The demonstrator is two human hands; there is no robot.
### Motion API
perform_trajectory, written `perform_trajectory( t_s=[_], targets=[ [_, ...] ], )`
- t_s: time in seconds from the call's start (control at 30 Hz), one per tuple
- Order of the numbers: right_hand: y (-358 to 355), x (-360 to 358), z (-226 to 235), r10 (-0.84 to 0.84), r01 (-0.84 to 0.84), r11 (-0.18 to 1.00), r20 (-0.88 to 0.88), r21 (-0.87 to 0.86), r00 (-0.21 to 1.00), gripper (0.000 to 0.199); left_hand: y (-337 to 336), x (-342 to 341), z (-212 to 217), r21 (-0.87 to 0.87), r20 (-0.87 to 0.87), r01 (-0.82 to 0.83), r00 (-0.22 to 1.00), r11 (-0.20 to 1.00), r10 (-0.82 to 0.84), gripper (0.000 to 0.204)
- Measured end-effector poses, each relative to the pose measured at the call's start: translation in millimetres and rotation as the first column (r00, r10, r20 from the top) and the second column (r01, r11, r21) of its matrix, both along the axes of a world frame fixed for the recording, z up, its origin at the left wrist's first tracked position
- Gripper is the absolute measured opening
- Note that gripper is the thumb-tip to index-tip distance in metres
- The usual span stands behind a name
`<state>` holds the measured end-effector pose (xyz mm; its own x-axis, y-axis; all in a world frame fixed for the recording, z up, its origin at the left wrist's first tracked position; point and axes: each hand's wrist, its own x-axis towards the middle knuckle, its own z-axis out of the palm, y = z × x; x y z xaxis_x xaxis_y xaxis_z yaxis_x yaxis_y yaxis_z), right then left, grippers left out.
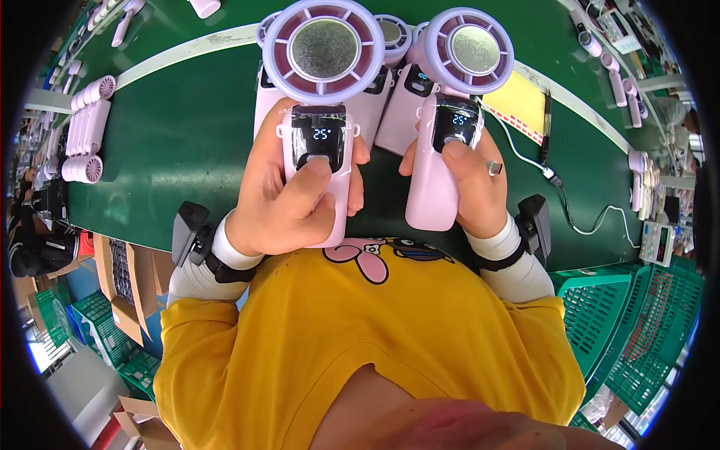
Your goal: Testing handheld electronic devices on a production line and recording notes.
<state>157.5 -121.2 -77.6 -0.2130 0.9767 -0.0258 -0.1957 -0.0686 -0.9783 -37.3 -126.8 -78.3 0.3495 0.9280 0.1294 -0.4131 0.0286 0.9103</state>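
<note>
My left hand (290,191) is wrapped round a pink handheld fan (322,202), its thumb on the button under a lit black display. A second pink handheld fan (433,187) is in my right hand (478,176), and that thumb also rests on the button below its lit display. Both fans are tilted with their round lilac heads away from me, each with a silvery disc in the middle. Just beyond them, more pink fans (397,120) lie side by side on the green table (172,150), partly hidden by the two I hold.
Several pink fans (88,127) are lined up at the table's left. To the right are a yellow envelope (517,105), a black pen (547,124) and a white cable (581,217). Green crates (600,307) stand low at the right, with an open cardboard box (124,281) at the left.
</note>
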Motion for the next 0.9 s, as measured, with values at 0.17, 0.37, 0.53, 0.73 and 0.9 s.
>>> perform_trajectory(
  t_s=[0.17,0.37,0.53,0.73,0.9],
  targets=[
    [1.5,-0.2,1.9,-0.039,0.04,0.999,0.036,-0.032,0.999,0.045,1.8,-2.3,0.8,0.004,-0.003,0.004,1.0,1.0,-0.004,0.046],
    [2.9,-0.2,2.0,-0.046,0.048,0.997,0.048,-0.055,0.998,0.045,6.5,-6.7,1.0,-0.025,0.078,0.005,0.997,1.0,-0.003,0.047],
    [3.1,-0.9,-1.2,-0.042,0.044,0.998,0.069,-0.032,0.997,0.047,7.8,-7.0,0.8,-0.014,0.05,-0.031,0.998,0.999,0.032,0.046],
    [3.4,-1.1,-1.1,-0.033,0.037,0.998,0.076,-0.054,0.997,0.048,7.5,-7.1,-0.2,-0.016,0.039,-0.046,0.998,0.999,0.047,0.046],
    [2.2,-1.3,-0.6,-0.032,0.036,0.998,0.082,-0.048,0.996,0.047,8.2,-6.5,0.1,-0.025,0.051,-0.023,0.998,0.999,0.025,0.048]
  ],
)
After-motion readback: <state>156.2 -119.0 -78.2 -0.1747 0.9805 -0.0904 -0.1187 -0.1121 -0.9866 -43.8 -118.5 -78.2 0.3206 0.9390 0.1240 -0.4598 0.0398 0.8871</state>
